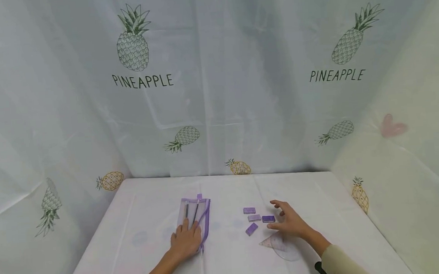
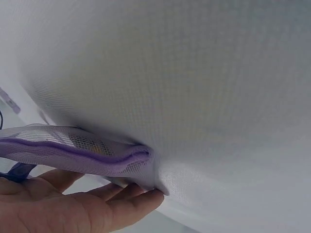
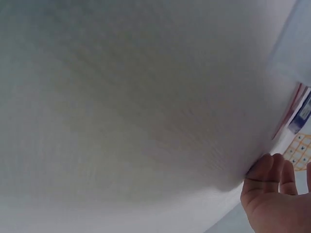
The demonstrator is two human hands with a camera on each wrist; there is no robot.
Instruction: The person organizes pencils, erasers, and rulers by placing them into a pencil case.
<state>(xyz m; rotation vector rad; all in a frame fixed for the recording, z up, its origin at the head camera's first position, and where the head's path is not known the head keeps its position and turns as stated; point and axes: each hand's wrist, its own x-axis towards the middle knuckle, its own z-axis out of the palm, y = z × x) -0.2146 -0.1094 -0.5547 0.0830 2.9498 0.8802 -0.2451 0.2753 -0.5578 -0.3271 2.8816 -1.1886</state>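
Observation:
A see-through mesh pencil pouch [image 1: 206, 233] with purple edging lies left of centre, holding two slim pens [image 1: 196, 211]. My left hand [image 1: 185, 242] rests on its near part, fingers extended. Seen from the left wrist, that hand [image 2: 82, 208] lies along the purple zipper band [image 2: 63, 149]. Over the table's right side, my right hand [image 1: 289, 222] has thumb and fingers spread, holding nothing. Close to its thumb is a dark purple eraser [image 1: 268, 219]; several lighter erasers, including a tilted one [image 1: 252, 229], lie left of it. In the right wrist view, an eraser [image 3: 302, 116] shows beyond the fingers.
A clear set square [image 1: 267, 242] and a round-edged clear protractor [image 1: 289, 254] overlap below the right hand. A white cloth [image 1: 162, 192] covers the table. Pineapple-print curtains [image 1: 231, 89] surround the back and sides. A black object [image 1: 320, 270] sits by the right sleeve.

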